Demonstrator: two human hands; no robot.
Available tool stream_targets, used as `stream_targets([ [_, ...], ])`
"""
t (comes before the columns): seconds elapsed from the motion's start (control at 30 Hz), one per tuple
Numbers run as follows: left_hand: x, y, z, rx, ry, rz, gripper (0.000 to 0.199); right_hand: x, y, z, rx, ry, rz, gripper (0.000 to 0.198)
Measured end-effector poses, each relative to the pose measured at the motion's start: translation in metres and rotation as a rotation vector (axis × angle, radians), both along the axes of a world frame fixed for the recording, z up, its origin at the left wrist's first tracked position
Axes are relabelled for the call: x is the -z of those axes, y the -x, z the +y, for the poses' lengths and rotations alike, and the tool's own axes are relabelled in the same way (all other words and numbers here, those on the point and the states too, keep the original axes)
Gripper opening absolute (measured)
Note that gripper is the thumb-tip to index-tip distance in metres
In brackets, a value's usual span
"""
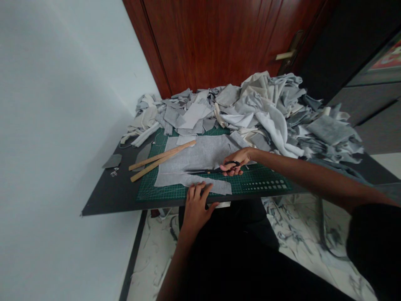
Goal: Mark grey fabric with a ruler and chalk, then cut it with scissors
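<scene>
- Grey cloth [203, 154] lies spread near the middle of the tabletop [97, 195], over a green cutting mat [171, 193]; a slit runs into it from the right, and the narrow strip below the slit appears joined to the rest at the left.
- The right hand [233, 162] is closed around the handles of black scissors [216, 170], its forearm reaching in from the right; the blades point left along the slit, and how far they part is too small to tell.
- The left hand [197, 200] is palm down at the front edge, holding nothing in its grasp, fingers spread with their tips on the lower strip and the thumb angled off to the right.
- Two wooden strips [150, 168] lie slantwise to the left, overlapping at their upper right part and resting partly on the cloth.
- The dark tabletop also bears a heap of grey and white fabric scraps [269, 98] along its far side, against a red-brown door [206, 42], and a small grey piece [112, 160] at the left.
</scene>
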State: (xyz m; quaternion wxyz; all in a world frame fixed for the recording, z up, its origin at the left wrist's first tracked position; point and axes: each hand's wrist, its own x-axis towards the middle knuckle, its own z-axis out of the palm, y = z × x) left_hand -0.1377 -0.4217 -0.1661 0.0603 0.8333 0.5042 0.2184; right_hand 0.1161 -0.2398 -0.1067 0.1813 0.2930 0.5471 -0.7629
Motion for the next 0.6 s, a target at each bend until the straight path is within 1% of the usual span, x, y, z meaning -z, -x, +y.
stream_targets([
  [0.13, 0.000, -0.001, 0.000, -0.003, -0.006, -0.002, 0.061, 0.000, 0.011, 0.002, -0.002, -0.025, -0.003, 0.078],
  [0.33, 0.002, -0.001, -0.001, 0.006, -0.018, 0.001, 0.060, 0.000, 0.032, 0.004, -0.007, -0.014, -0.015, 0.078],
  [0.6, 0.004, 0.000, -0.001, -0.001, -0.002, -0.008, 0.059, -0.004, 0.046, 0.002, -0.004, -0.045, -0.033, 0.078],
])
